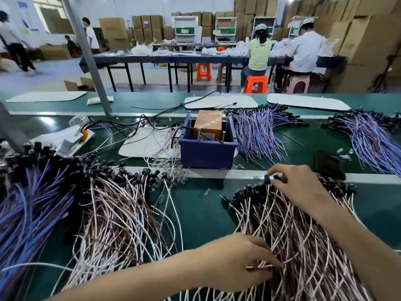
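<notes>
The right hand (301, 187) pinched 1 small black plastic lamp socket (267, 178) between thumb and fingertips. The socket sat at the far edge of the heap of pink-white and brown twisted wires (303, 246) on the green conveyor belt (206, 218). The left hand (236, 261) pinched several of that heap's near wire ends. A dark-blue plastic bin (206, 153) stood beyond.

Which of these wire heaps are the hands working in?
The pink-and-white heap at near right: the right hand pinches a black socket at its top, the left hand pinches its wires. Others lie untouched.
</notes>
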Motion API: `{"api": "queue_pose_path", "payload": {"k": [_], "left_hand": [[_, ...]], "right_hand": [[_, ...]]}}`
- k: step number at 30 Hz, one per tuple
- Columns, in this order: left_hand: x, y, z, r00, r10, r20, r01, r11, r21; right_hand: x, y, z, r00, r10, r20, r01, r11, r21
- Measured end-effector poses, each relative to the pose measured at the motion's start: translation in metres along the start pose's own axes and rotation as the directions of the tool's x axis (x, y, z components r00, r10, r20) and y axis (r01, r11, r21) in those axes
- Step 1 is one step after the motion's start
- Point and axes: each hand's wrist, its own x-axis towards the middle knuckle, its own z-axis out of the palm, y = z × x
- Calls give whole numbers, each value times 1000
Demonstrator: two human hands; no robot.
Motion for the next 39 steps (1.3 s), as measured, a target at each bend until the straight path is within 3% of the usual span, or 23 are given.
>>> {"api": "queue_pose_path", "payload": {"k": [2,4,7,9,11,15,17,18,20,22,25,27,30,34,39], "left_hand": [[-10,-14,-13,995,-84,-57,87,995,46],[-22,-42,-32,938,-266,-222,297,948,118],[-34,-93,-64,716,-515,-472,668,701,250],[-39,-120,-77,593,-639,-490,799,541,262],[-43,-134,-80,558,-708,-433,827,517,221],[-44,-126,-80,575,-663,-480,783,617,86],[-39,-107,-83,584,-561,-587,676,736,-32],[-36,-94,-85,597,-502,-626,602,796,-64],[-29,-68,-87,644,-384,-662,474,879,-48],[-23,-49,-88,680,-306,-666,401,916,-12],[-27,-40,-93,670,-311,-674,328,938,-107],[-32,-40,-93,680,-366,-636,341,925,-169],[-38,-43,-86,703,-490,-516,334,868,-369],[-61,-38,-85,717,-575,-394,172,693,-700],[-82,-31,-103,721,-614,-320,-24,440,-898]], "right_hand": [[-3,-1,9,998,-23,60,25,999,-44],[-7,-2,13,998,-59,-4,59,998,-14],[-7,-12,18,991,-107,-83,113,991,76],[-8,-28,24,989,-138,-47,144,979,145],[-10,-45,31,982,-185,24,177,964,200],[-13,-65,47,953,-237,191,153,914,376],[-15,-77,49,937,-192,291,-40,770,637],[-15,-84,50,944,-189,269,-68,688,722],[-14,-94,53,968,-251,29,161,704,691],[-14,-102,54,914,-344,-217,406,787,465],[-8,-104,53,834,-408,-371,512,822,248],[2,-99,51,832,-417,-367,510,834,209],[22,-79,50,895,-342,-285,405,892,202],[38,-36,51,948,-211,-239,238,967,92],[38,-10,53,958,-130,-257,150,987,59]]}}
